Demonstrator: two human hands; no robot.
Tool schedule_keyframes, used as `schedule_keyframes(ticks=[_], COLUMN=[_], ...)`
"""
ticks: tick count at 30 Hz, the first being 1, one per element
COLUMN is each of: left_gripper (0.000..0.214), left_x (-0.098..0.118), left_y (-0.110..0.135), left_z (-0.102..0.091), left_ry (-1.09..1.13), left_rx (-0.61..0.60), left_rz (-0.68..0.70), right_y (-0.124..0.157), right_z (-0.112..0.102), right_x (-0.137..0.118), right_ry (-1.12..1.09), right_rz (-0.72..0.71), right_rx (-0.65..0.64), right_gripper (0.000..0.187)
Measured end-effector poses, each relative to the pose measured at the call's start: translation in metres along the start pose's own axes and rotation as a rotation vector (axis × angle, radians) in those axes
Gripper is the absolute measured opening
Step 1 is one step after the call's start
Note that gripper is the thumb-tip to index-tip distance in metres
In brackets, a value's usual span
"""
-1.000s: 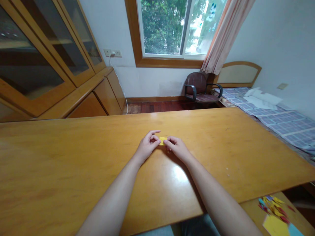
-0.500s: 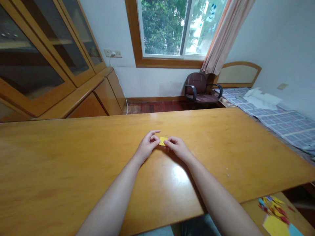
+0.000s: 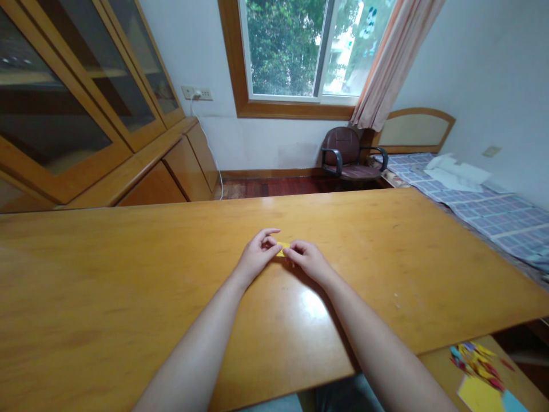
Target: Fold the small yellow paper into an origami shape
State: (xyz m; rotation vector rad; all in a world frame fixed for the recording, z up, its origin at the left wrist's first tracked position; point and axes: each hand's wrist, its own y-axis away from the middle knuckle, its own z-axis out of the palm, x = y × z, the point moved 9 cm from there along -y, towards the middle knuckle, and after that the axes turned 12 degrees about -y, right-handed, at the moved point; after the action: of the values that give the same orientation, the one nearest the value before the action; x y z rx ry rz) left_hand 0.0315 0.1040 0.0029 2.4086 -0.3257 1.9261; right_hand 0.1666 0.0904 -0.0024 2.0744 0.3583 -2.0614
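At the far left, a cabinet (image 3: 174, 166) with glass doors is standing behind the table (image 3: 107, 286), whose bare wooden top is stretching across most of the view. Next, a socket (image 3: 197, 93) is sitting on the wall, and a white cord (image 3: 208, 143) is hanging from it toward the floor. A window (image 3: 283, 51) is showing green leaves outside.

Below the window, over the middle of the table, the left hand (image 3: 256, 254) is grasping the left end of a small yellow paper (image 3: 283, 245), its thumb lying against it and one finger sticking out above. The paper is sitting between the two hands, largely hidden by fingers; whether it is touching the table, I cannot tell. The right hand (image 3: 309, 258) is pinching the right end, its fingers curling in.

Further right, a dark chair (image 3: 349, 151) is standing beyond the table, and a pink curtain (image 3: 397, 63) is hanging beside the window. White sheets (image 3: 457, 171) are lying on a checked bed (image 3: 484, 214). At the lower right, coloured pieces (image 3: 478, 362) are lying in a heap, with a yellow sheet (image 3: 479, 395) and a blue sheet (image 3: 512, 402) just beside them.
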Motion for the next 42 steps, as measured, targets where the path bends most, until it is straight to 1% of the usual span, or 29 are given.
schedule_keyframes(ticks=[4, 10, 17, 26, 34, 42], left_gripper=[0.043, 0.044, 0.044, 0.035, 0.033, 0.029], left_x=[-0.0003, 0.0014, 0.0011, 0.0019, 0.004, 0.0033], left_y=[-0.0006, -0.0006, -0.001, -0.0013, 0.001, 0.0013], left_z=[-0.0005, -0.0044, -0.0044, -0.0036, -0.0014, -0.0048], left_ry=[0.01, 0.058, 0.06, 0.03, 0.015, 0.021], left_rx=[-0.001, 0.026, 0.031, 0.001, -0.024, -0.01], left_rz=[-0.005, -0.018, -0.03, -0.024, -0.055, -0.073], right_y=[0.0009, 0.0006, -0.0001, 0.0015, 0.0025, 0.0014], right_z=[0.0016, 0.0021, -0.0005, 0.001, 0.0015, -0.0017], right_x=[-0.0021, -0.0013, 0.0003, -0.001, 0.001, -0.0011], right_ry=[0.001, -0.096, -0.136, -0.101, -0.093, -0.138], right_rz=[0.004, 0.022, 0.025, 0.024, 0.045, 0.017], right_rx=[-0.007, -0.025, -0.009, -0.021, -0.02, -0.002], right_gripper=[0.035, 0.033, 0.03, 0.028, 0.031, 0.03])
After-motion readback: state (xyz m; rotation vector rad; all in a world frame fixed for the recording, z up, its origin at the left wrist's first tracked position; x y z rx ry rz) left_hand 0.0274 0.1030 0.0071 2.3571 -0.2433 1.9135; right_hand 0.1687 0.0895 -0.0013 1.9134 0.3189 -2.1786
